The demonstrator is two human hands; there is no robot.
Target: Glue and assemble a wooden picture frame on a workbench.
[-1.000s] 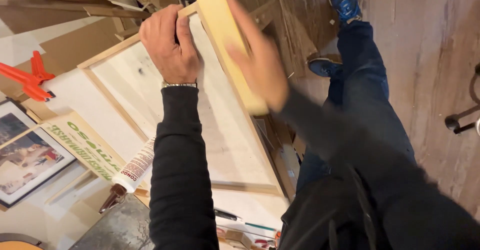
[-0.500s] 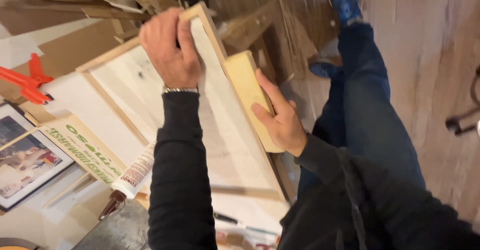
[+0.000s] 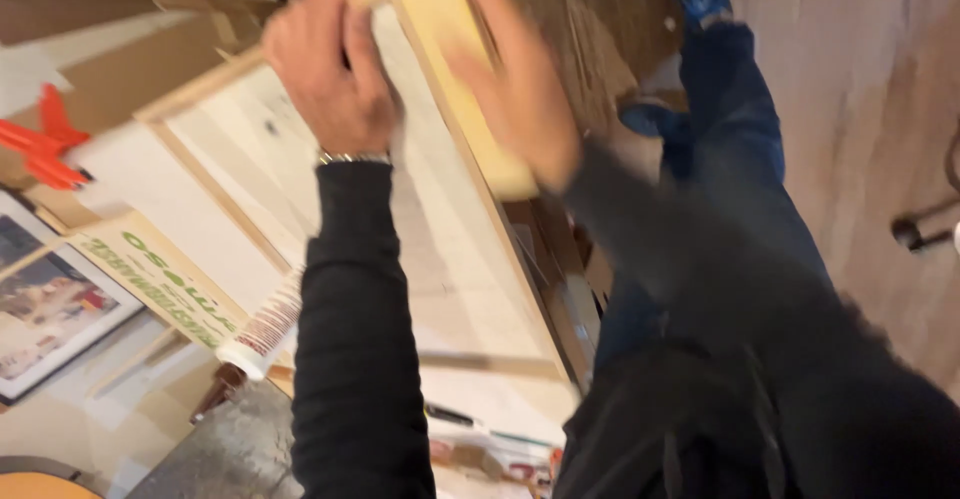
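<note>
Wooden frame [image 3: 300, 159] lies flat on bench [image 3: 130, 159], pale panel inside. Left hand [image 3: 335, 69] curled shut over frame's far rail near corner, watch at wrist. Right hand [image 3: 520, 89], motion-blurred, fingers wrapped on yellow block [image 3: 440, 29], block pressed along frame's right rail. Red clamp [image 3: 40, 144] at bench's left edge; adhesive tube [image 3: 255, 339] beside left forearm, near framed picture [image 3: 50, 304].

workbench [image 3: 120, 169] | holds: wooden frame [image 3: 300, 189], red clamp [image 3: 45, 144], glue tube [image 3: 255, 334]
</note>
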